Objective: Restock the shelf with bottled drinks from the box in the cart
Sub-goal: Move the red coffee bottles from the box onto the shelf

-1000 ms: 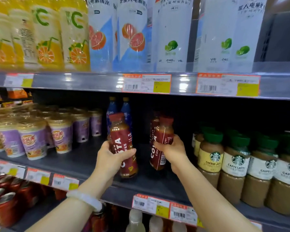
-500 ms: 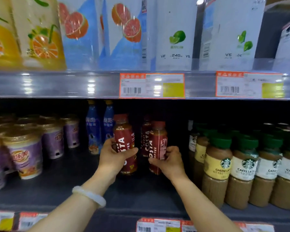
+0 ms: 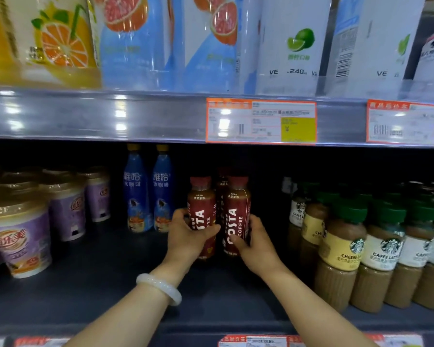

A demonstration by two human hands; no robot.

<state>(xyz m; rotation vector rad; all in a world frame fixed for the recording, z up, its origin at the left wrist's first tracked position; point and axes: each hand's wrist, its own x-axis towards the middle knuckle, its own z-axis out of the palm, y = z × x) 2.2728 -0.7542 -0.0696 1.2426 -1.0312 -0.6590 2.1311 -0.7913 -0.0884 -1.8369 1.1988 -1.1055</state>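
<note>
On the dark middle shelf (image 3: 90, 291), in the gap between the blue bottles and the green-capped coffees, two red Costa bottles stand side by side, upright and touching or nearly so. The left hand (image 3: 186, 237) grips the left Costa bottle (image 3: 201, 214) with the thumb across the front of its label and the fingers wrapped behind. The right hand (image 3: 254, 242) holds the right Costa bottle (image 3: 236, 211) from its outer side, thumb on the label front. Gripping both low on the body probably keeps them steady while they are slid back, and the labels face outward as a shopper would want them. A third red bottle (image 3: 222, 186) shows between and behind the pair, so these two seem to be joining a row already started; whether they touch it cannot be told. The step in hand looks like pushing the pair home and squaring them up. A pale bangle (image 3: 161, 288) sits on the left wrist. Just left of the pair stand two blue bottles (image 3: 148, 189), and further left the purple cups (image 3: 20, 244). To the right, well packed, are the Starbucks bottles (image 3: 343, 249) with green caps. Above, the upper shelf edge (image 3: 95, 116) carries an orange price tag (image 3: 261, 121), with tall drink cartons (image 3: 293, 46) over it. The box and the cart are out of view
</note>
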